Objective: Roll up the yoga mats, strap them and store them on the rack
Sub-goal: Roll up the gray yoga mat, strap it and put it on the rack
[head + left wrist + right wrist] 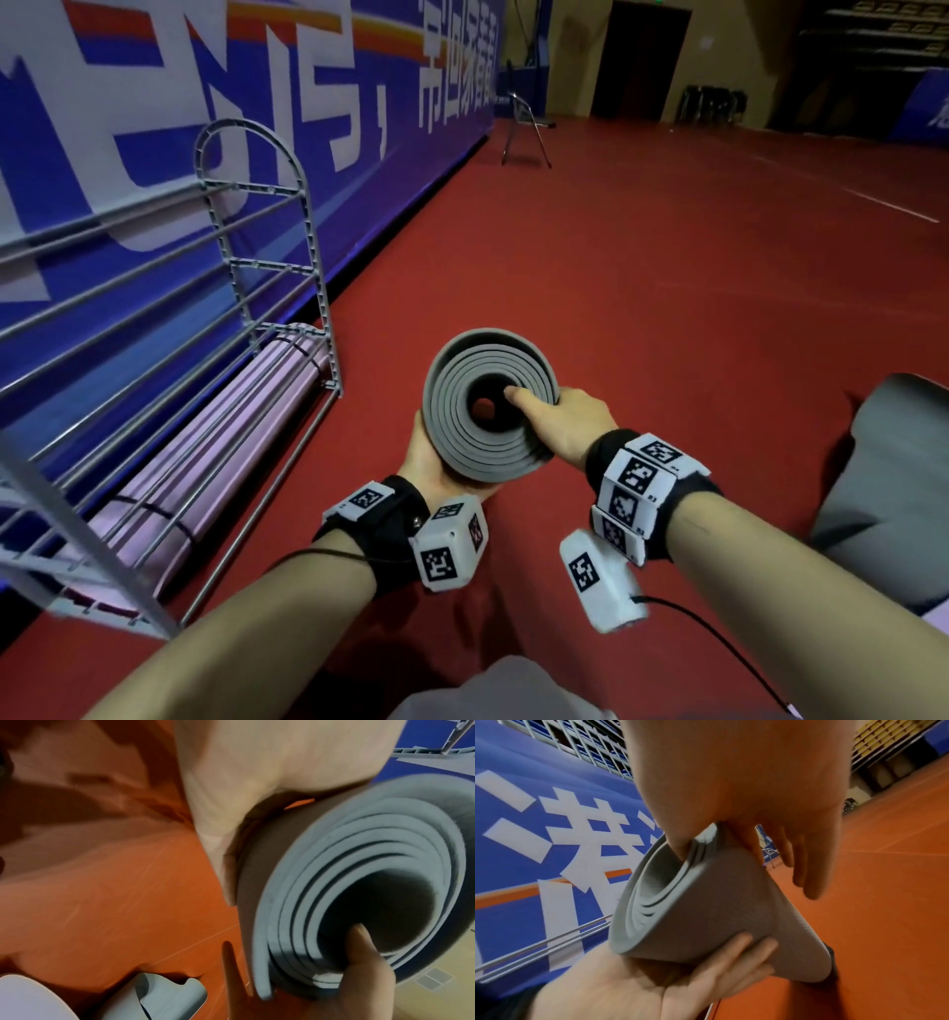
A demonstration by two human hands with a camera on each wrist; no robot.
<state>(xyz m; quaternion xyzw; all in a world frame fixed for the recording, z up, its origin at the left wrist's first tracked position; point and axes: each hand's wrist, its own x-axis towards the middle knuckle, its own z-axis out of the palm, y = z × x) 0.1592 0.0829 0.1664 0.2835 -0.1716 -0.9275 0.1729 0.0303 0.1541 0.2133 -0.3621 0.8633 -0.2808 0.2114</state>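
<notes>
I hold a rolled grey yoga mat (490, 411) off the red floor, its spiral end facing me. My left hand (429, 460) cups the roll from below and from the left, with the fingers (734, 957) wrapped under it. My right hand (562, 419) pinches the roll's right edge, thumb (362, 953) inside the layers near the core and fingers (805, 870) outside. To the left stands the grey metal rack (267, 231). A pink rolled mat (215, 447) with black straps lies on its lowest shelf.
Another grey mat (893, 462) lies loosely folded on the floor at the right, and its curled edge (164, 998) shows in the left wrist view. A blue banner wall (359, 169) runs behind the rack. A folding chair (524, 128) stands far off.
</notes>
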